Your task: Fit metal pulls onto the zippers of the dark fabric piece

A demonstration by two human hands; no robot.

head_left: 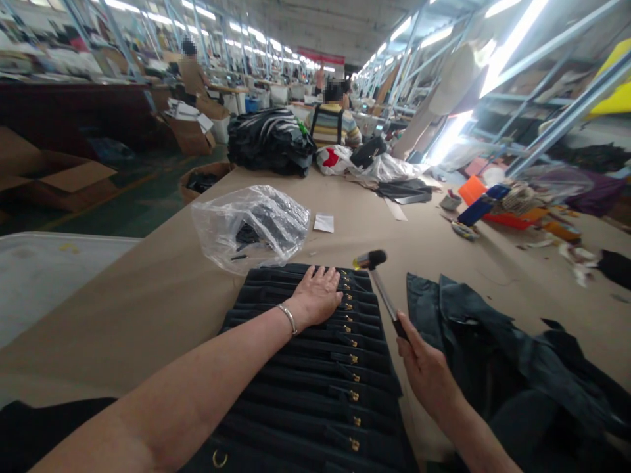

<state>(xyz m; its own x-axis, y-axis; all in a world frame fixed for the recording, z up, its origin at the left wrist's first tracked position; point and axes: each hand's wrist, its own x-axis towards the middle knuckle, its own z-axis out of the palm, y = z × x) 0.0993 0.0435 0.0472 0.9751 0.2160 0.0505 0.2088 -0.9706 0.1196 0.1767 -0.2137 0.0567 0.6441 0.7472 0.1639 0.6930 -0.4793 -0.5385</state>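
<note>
Left hand [318, 299]: fingers open, flat, best steadying black pieces [296, 381]. Right hand [428, 373]: fingers gripping hammer [384, 295], head at left hand's two o'clock; blows best clear of fingertips.

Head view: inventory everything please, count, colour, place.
Table: one, brown, centre.
Layered fabric: one stack, black, centre.
Zipper pulls: several, gold, on its right.
Bag: one, clear, beyond stack.
Paper: one, white, right of bag.
Mallet: one, black head, centre-right.
Loose fabric: one, dark, right.
Fabric pile: one, dark, far edge.
Tray: one, orange, far right.
Boxes: several, brown, left floor.
People: at least two, background.
Distant clutter: too blurred.
Left hand: one, flat on stack.
Right hand: one, gripping mallet.
</note>
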